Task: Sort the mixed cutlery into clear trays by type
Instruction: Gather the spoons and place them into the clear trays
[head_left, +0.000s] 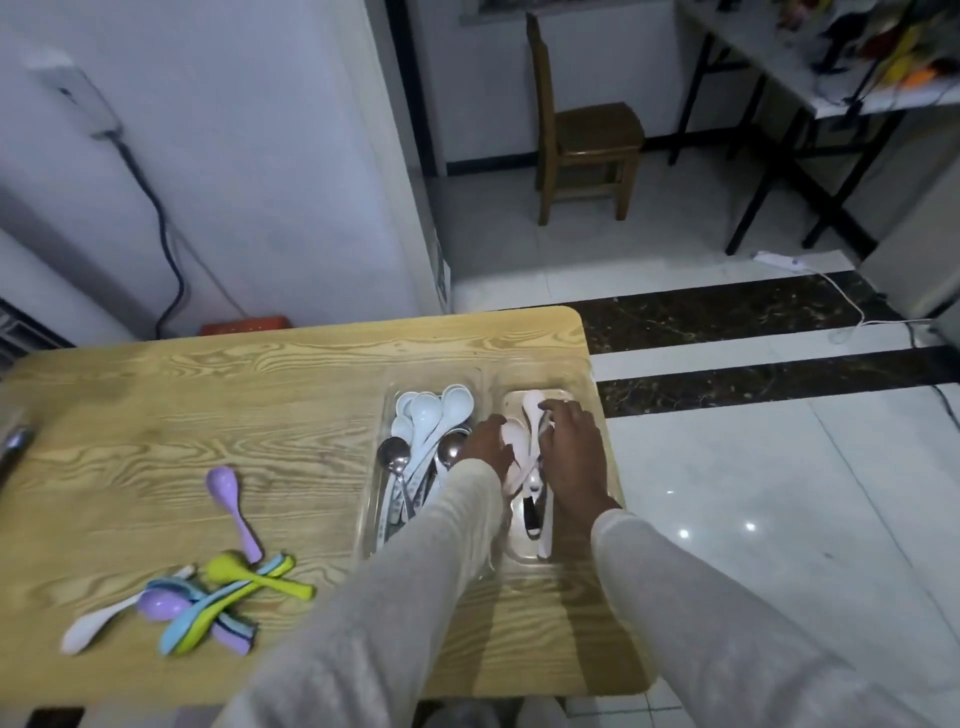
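Note:
Two clear trays stand side by side at the right end of the wooden table (208, 395). The left tray (379, 415) holds several white ceramic spoons (441, 410) and metal spoons (394, 456). In the right tray (587, 384) lie white spoons (532, 405) and a dark-handled piece. My left hand (488, 447) rests over the divide between the trays, fingers curled on a white spoon. My right hand (569, 441) reaches into the right tray with its fingers on the white spoons. A loose pile of coloured plastic spoons (218, 603) lies at the front left, a purple one (234, 506) apart.
A metal object (15, 447) pokes in at the table's left edge. Beyond the table are a white wall with a cable, a wooden chair (582, 140), a folding table (810, 78) with clutter, and a tiled floor with a power strip (779, 260).

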